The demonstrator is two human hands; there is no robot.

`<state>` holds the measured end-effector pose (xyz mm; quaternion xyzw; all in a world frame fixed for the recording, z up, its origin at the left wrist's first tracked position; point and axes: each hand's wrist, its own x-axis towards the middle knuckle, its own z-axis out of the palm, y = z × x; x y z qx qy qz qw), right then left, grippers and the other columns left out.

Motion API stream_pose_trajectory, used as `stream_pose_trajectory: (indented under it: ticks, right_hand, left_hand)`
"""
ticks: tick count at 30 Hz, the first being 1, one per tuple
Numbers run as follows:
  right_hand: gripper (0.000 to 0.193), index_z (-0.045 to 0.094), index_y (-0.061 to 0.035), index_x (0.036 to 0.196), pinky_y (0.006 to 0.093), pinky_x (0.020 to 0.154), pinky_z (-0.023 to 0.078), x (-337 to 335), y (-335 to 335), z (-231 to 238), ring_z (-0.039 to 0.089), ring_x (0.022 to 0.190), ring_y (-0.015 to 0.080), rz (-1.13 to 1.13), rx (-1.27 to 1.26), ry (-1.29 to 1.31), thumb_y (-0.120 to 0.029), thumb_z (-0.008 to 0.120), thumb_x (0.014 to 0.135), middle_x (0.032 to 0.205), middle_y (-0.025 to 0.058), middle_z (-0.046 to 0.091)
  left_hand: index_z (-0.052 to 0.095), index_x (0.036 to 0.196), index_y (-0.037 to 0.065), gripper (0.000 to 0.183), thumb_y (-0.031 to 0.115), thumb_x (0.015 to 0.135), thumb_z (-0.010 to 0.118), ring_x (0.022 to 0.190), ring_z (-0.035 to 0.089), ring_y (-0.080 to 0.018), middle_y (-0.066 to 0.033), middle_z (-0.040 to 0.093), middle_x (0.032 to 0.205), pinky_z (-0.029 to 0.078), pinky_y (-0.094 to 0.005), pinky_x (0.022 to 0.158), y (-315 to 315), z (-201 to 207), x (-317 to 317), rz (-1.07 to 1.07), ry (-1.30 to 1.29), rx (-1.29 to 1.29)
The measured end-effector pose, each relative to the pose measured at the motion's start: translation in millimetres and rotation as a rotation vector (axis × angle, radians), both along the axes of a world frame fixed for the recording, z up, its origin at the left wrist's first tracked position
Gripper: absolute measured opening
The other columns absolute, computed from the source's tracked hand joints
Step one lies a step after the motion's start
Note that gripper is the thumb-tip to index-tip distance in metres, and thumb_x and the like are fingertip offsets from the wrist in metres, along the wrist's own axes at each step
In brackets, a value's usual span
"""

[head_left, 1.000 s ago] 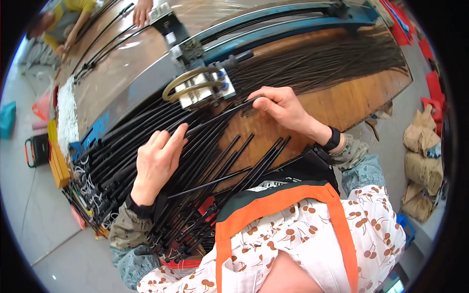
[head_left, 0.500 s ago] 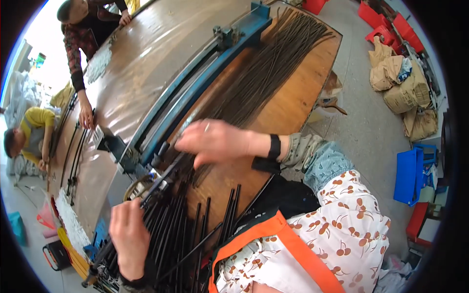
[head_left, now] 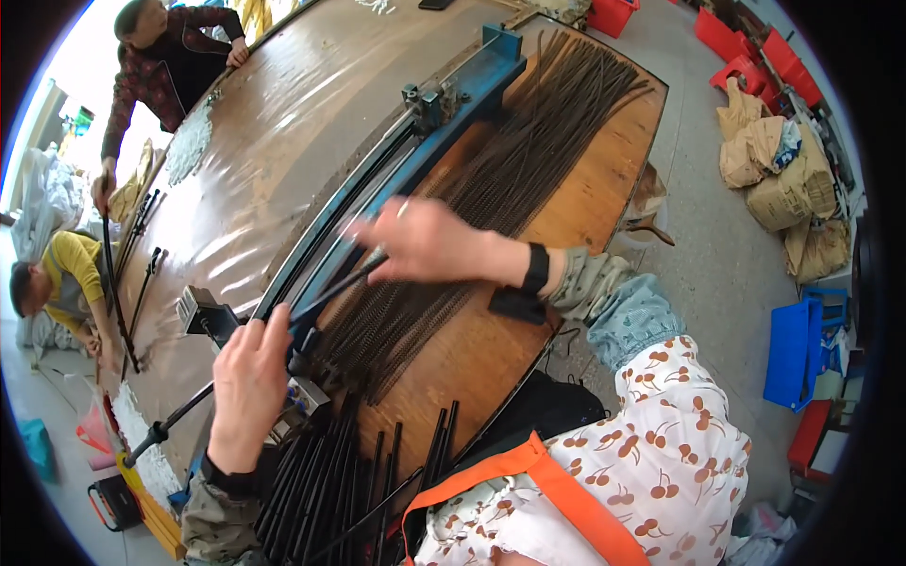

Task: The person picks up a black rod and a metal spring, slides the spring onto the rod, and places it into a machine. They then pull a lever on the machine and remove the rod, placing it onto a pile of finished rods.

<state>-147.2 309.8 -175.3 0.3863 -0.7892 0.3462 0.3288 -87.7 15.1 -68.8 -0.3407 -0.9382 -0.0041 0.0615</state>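
Observation:
A slim black rod [head_left: 338, 287] slants across the front of the blue metal bench fixture [head_left: 401, 170]. My left hand [head_left: 247, 382] is closed round its middle. A dark stepped fitting [head_left: 151, 439] shows on the rod's lower left end. At the upper right end my right hand [head_left: 415, 241] has the rod between thumb and fingers; motion blur softens the fingertips. Under and beyond my right hand lie many dark coiled springs [head_left: 528, 141] on the wooden tabletop [head_left: 472, 330]. A bundle of black tubes [head_left: 316, 472] leans close by my left forearm.
Two people work across the table: one in a dark patterned top [head_left: 175, 66] holds a long black rod [head_left: 115, 274], another wears yellow sleeves [head_left: 80, 269]. A small metal block [head_left: 208, 316] stands beside the fixture. Paper sacks [head_left: 788, 179] and a blue crate [head_left: 793, 354] sit on the right floor.
The rod and my left hand have shifted up and away from the tube bundle. My right hand is slightly higher. The person in dark clothing has lifted a rod.

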Motion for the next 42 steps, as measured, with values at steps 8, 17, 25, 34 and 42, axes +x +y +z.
stream_pose_trajectory:
  ticks: [8,17,25,34,42]
  right_hand:
    - [0.055,0.059,-0.0119,0.131,0.0357,0.054,0.051,26,-44,-4,0.063,0.06,0.0241,-0.17,-0.037,-0.089,-0.022,0.078,0.08,0.069,0.0066,0.063]
    - [0.039,0.071,-0.0127,0.122,0.0307,0.058,0.048,31,-81,2,0.057,0.066,0.0158,0.206,-0.296,-0.086,-0.014,0.077,0.084,0.071,0.0031,0.059]
    - [0.045,0.069,-0.0131,0.127,0.0295,0.051,0.043,25,-103,10,0.053,0.06,0.0137,0.142,-0.176,0.082,-0.019,0.078,0.084,0.073,0.0007,0.058]
    - [0.036,0.065,-0.0067,0.128,0.0257,0.065,0.048,2,-85,-4,0.054,0.072,0.01,0.216,-0.288,-0.281,0.005,0.052,0.097,0.084,0.002,0.058]
    - [0.017,0.073,-0.007,0.098,0.028,0.074,0.048,-24,-231,40,0.063,0.075,0.0082,0.579,0.02,-0.481,-0.023,0.068,0.096,0.085,0.0007,0.072]
  left_hand:
    - [0.066,0.127,0.013,0.042,0.004,0.086,0.066,0.07,0.055,-0.0271,-0.0086,0.049,0.075,0.046,-0.0407,0.063,-19,12,19,0.017,0.081,0.011]
    - [0.067,0.125,0.012,0.044,0.0,0.083,0.068,0.073,0.052,-0.0278,-0.0089,0.05,0.076,0.044,-0.0408,0.065,-60,14,54,0.072,0.187,0.055]
    - [0.065,0.125,0.009,0.038,-0.001,0.089,0.063,0.076,0.055,-0.0288,-0.0105,0.056,0.085,0.046,-0.0413,0.068,-97,13,71,0.205,0.217,0.129]
    - [0.062,0.119,0.005,0.019,0.015,0.104,0.055,0.082,0.064,-0.0349,-0.0182,0.068,0.095,0.051,-0.0368,0.074,-217,70,122,0.612,0.624,0.165]
    - [0.065,0.119,-0.001,0.023,0.011,0.1,0.062,0.072,0.061,-0.0193,-0.0161,0.069,0.091,0.05,-0.0302,0.067,-239,53,171,0.712,0.591,0.237]
